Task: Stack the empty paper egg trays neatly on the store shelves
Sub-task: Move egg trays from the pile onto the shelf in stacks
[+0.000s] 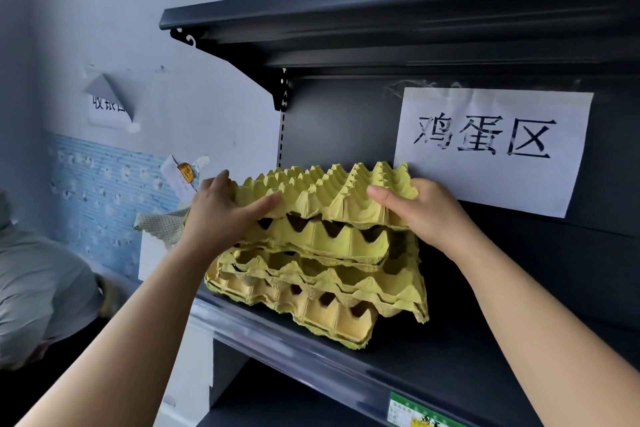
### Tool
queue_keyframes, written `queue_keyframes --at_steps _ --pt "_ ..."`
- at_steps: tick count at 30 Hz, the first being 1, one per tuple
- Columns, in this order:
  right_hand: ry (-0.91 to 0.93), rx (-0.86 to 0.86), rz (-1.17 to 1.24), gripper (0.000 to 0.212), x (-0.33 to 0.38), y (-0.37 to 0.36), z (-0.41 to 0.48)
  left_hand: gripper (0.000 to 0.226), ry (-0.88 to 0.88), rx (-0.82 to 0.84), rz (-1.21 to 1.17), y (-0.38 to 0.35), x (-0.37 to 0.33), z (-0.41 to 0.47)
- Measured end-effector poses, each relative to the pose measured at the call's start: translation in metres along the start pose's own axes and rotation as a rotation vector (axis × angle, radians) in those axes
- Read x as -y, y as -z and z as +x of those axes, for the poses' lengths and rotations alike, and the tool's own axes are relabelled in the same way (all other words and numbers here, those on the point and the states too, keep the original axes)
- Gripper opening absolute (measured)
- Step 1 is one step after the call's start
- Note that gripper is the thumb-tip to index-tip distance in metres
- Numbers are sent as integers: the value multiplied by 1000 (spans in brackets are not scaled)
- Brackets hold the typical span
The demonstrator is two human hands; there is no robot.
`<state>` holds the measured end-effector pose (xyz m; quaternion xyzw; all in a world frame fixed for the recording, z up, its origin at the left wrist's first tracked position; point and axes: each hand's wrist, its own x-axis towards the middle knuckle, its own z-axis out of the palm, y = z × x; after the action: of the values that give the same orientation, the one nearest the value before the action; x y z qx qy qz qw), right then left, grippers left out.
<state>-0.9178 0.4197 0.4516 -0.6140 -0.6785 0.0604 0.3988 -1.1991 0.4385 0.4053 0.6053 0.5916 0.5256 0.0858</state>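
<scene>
Currently the top egg tray (325,191) sits slightly askew on the stack of yellow trays (311,284). The left hand (221,218) curls its fingers around the tray's left edge, and the right hand (427,215) grips its right corner. Beneath the stack lies the dark shelf (450,360), and behind the stack hangs a paper sign (491,149).

A dark metal shelf (450,367) crosses the frame's lower right, bearing 1 uneven stack of yellow egg trays (311,288).
</scene>
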Motion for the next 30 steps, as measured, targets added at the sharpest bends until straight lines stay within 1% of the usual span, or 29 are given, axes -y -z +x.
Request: queue_keyframes --at_steps 3,4,6,8,11,13,16,20,25,30 --pt "-33 11 -13 116 9 5 -9 103 -49 -5 99 2 -1 -3" --pt "-31 0 -18 112 13 7 -12 101 -70 -19 133 2 -1 -3" --pt "-32 -42 -32 98 22 10 -25 94 -151 -67 188 4 -2 -3" --pt "-32 -108 -83 85 29 12 -36 81 -264 -90 198 6 -7 -5" --pt "-17 -211 -151 68 40 16 -57 59 -421 -60 175 9 -17 -13" --pt "-18 -259 -193 60 45 19 -74 54 -523 -37 160 9 -24 -23" --pt "-9 -321 -275 55 45 24 -106 49 -637 24 119 2 -34 -43" --pt "-71 -352 -367 52 33 36 -163 49 -759 132 -5 -20 -51 -86" --pt "-229 -360 -494 49 -3 56 -245 45 -891 292 -166 -63 -77 -166" --pt "-410 -372 -572 45 -54 83 -332 41 -947 497 -273 -112 -105 -254"
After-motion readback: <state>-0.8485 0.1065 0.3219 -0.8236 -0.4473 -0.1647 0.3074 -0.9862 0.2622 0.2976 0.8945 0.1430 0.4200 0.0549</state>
